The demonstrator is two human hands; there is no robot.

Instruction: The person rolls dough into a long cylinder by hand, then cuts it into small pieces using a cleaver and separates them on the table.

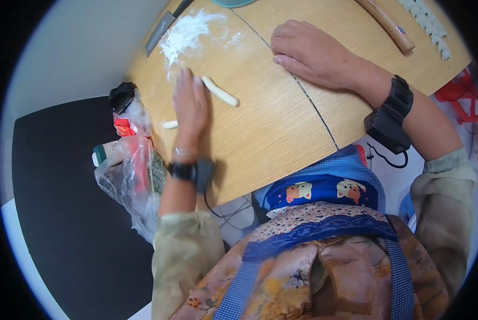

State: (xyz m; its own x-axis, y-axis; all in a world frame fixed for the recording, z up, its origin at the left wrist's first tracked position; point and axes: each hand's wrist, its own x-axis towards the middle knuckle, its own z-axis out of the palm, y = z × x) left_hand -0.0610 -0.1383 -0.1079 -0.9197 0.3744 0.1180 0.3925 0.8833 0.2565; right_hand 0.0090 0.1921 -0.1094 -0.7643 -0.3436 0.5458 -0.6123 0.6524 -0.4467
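My left hand (190,106) lies palm down on the wooden table, its fingers stretched forward and slightly blurred. A short white dough piece (170,125) shows at its outer edge; whether more dough runs under the palm is hidden. Just right of the fingers rests a smooth white dough roll (220,92), apart from the hand. Loose white flour (188,33) is spread ahead of the fingertips. Across a dark seam, my right hand (308,53) rests on the table with fingers curled in and together. Nothing sticks out from it, though its underside is out of sight.
A knife (161,32) lies at the far left edge by the flour. A wooden rolling pin (388,24) and rows of small white dough pieces (428,26) are at the far right. A green bowl (233,2) shows at the top. Plastic bags (135,165) crowd the left edge.
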